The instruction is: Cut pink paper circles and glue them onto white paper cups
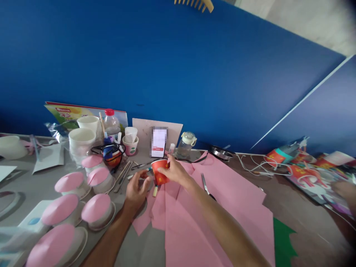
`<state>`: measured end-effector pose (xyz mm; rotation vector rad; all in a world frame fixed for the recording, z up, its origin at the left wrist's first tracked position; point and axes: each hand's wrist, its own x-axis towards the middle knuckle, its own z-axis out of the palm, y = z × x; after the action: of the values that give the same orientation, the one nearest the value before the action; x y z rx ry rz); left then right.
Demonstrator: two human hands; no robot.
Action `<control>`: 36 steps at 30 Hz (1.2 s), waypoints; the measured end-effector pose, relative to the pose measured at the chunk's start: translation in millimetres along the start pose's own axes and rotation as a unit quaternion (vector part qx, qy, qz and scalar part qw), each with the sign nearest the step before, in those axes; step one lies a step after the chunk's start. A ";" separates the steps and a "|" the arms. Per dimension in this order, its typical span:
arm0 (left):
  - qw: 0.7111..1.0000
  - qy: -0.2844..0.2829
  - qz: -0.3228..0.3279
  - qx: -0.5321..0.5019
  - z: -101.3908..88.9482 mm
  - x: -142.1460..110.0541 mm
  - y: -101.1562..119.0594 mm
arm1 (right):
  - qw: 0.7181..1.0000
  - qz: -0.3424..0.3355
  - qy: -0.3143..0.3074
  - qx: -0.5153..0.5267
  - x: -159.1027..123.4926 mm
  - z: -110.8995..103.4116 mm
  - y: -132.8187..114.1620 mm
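Note:
My right hand [174, 171] is wrapped round a small red paper cup [159, 172], holding it just above the pink paper sheets [222, 211]. To the cup's left my left hand [136, 190] hovers over the table, its fingers curled loosely and apart, with nothing in them. A marker pen [139, 174] lies on the table by its fingertips. A pair of scissors [206, 185] lies on the pink paper to the right of my right forearm.
Several pink-topped white bowls [71, 207] crowd the table's left. Behind stand stacked white cups [81, 142], a red-capped bottle [111, 123], a propped phone [158, 142] and a glass jar [187, 144]. Cables [261, 165], red cups and another person's hand [346, 191] are at right.

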<state>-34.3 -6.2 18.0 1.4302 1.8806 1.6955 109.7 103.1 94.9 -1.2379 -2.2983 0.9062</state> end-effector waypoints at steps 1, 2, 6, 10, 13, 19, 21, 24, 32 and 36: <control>1.000 -0.007 0.003 -0.024 0.6 -0.6 0.9 | 0.998 -0.036 0.011 0.045 -3.2 1.9 0.6; 0.999 -0.013 0.002 -0.051 1.3 -1.1 1.6 | 0.993 -0.077 0.022 0.088 -7.2 3.5 2.2; 0.993 -0.040 -0.009 -0.109 4.9 -3.3 7.1 | 0.970 -0.207 0.026 0.127 -28.3 10.3 14.8; 0.986 -0.113 0.001 -0.126 8.1 -7.1 17.5 | 0.967 -0.222 0.004 0.124 -44.2 13.2 26.4; 0.983 -0.126 0.017 -0.136 8.9 -8.4 19.7 | 0.954 -0.199 -0.076 0.209 -49.6 5.8 29.7; 0.986 -0.130 0.102 -0.002 6.2 -5.3 6.4 | 0.937 -0.106 -0.121 0.309 -53.2 1.6 21.9; 0.981 -0.157 0.110 0.017 6.2 -6.0 3.8 | 0.957 -0.084 -0.077 0.266 -52.5 9.6 18.8; 0.983 -0.164 0.084 0.021 6.7 -8.5 2.7 | 0.963 -0.077 -0.031 0.258 -49.6 20.7 19.7; 0.987 -0.122 -0.042 -0.093 2.9 -8.1 7.2 | 0.915 -0.100 0.013 0.391 -44.0 25.4 40.5; 0.973 -0.097 -0.091 -0.188 6.7 -7.3 14.6 | 0.861 -0.081 -0.006 0.503 -44.1 31.3 44.6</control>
<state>-18.7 -9.7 25.5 1.1864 1.4441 1.6467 141.8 72.8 40.4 -0.5467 -1.4586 1.7050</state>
